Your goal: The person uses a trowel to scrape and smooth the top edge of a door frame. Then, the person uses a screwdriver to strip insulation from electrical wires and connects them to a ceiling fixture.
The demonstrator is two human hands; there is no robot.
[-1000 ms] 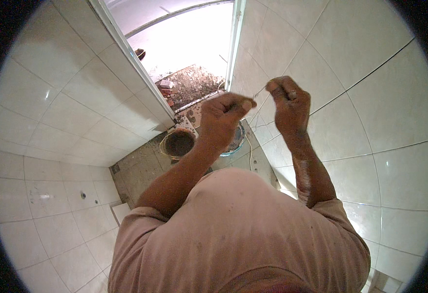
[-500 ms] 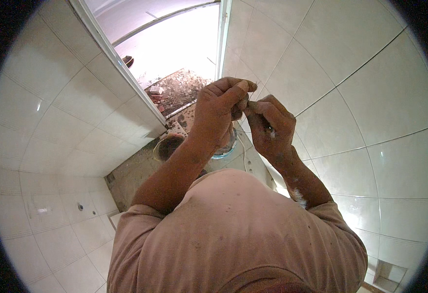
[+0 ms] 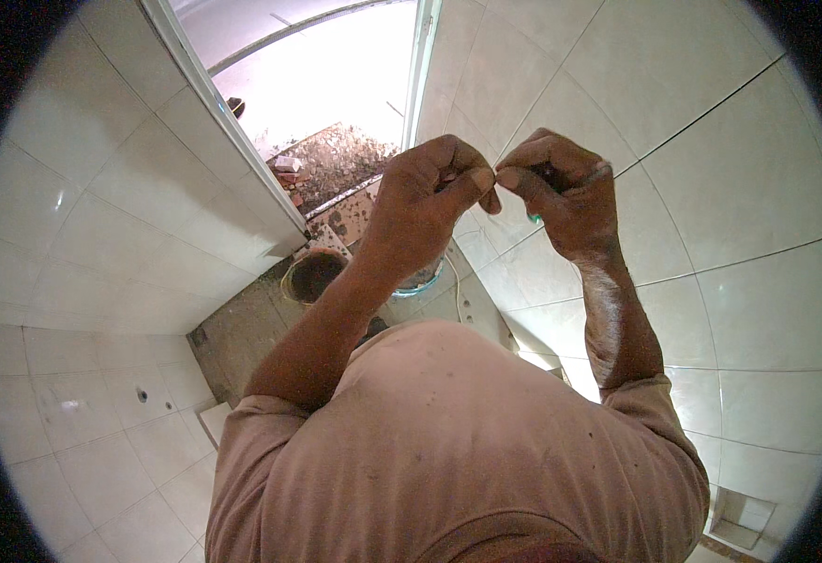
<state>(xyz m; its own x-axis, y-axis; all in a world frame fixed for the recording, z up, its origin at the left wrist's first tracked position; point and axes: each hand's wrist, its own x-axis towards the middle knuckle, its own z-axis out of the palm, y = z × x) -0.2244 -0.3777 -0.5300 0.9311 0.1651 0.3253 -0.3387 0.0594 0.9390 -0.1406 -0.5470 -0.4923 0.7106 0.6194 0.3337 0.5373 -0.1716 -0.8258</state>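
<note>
Both hands are raised in front of my chest, with their fingertips almost meeting before the pale tiled wall (image 3: 673,202). My left hand (image 3: 427,197) is closed in a pinch, thumb against the curled index finger. My right hand (image 3: 563,192) pinches too, its thumb tip pointing toward the left one. Whatever lies between the fingertips is too small to make out. A tiny green spot (image 3: 535,218) shows just below the right fingers; I cannot tell whether that hand holds it. White smears mark my right forearm.
Below my left forearm stands a dark round bucket (image 3: 315,276), with a blue-rimmed bucket (image 3: 418,283) beside it. A pale cable or hose (image 3: 458,286) runs along the floor. Beyond the doorway frame (image 3: 228,122) lies rubble (image 3: 336,169) with broken brick. Tiled walls stand on both sides.
My right hand has moved up and to the right, turning so its thumb faces the left hand. The hands no longer overlap. The green spot has come into view.
</note>
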